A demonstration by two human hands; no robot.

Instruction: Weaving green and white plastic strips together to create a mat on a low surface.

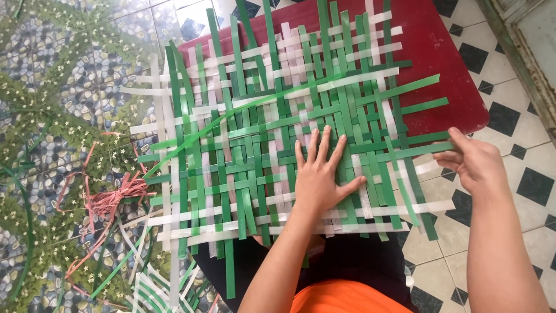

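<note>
Woven mat point(255, 145) of green and white plastic strips, lying flat over a dark red board point(446, 64), loose strip ends jutting past every edge. Left hand point(321, 174) pressed palm-down on the weave right of centre, fingers spread wide, gripping nothing. Right hand point(472, 162) off the mat's right edge, fingers closed on the end of a green strip point(417, 152) running out of the weave — held level with the mat. Right of the board, black-and-white checked tile floor point(515, 150), with open room beyond the strip ends. Left of the mat, pebble-and-leaf patterned floor point(52, 87), partly taken up by a bundle of pink twine point(107, 200) just beside the left edge. Spare green and white strips point(156, 284) scattered near the lower left corner — some reaching under the mat's overhang.
</note>
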